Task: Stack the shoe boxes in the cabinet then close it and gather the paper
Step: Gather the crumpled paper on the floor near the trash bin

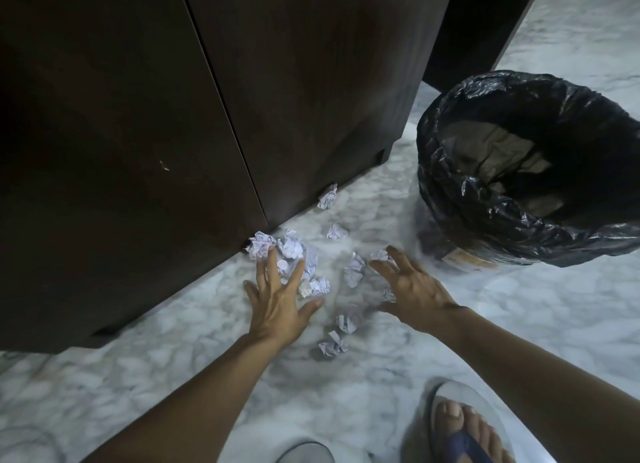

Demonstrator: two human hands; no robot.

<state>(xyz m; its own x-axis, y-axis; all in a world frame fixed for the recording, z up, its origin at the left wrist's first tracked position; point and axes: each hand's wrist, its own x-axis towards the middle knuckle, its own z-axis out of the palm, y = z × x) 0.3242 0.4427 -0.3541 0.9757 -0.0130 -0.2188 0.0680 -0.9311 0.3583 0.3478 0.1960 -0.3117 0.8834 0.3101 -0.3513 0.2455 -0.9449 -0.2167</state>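
Both grips are spreading wide, holding nothing: the left hand (277,306) is hovering over the crumpled paper (294,254) heaped by the cabinet (138,116); the right hand (408,289) is flanking scattered pieces on the floor (138,376).

The floor (398,369) is pale marble with grey veining. A dark wooden cabinet (173,116) stands on it at the left, its two doors closed. Crumpled balls of printed paper lie scattered on the floor in front of the cabinet's base: one (327,196) against the bottom edge of the right-hand door, one (336,231) a little further out, a cluster (294,251) near the seam between the doors, one (354,269) in the middle, and two (333,344) nearer the person. To the right stands a waste bin (530,171) lined with a black plastic bag. At the bottom edge a foot in a blue-strapped flip-flop (460,428) rests on the floor.
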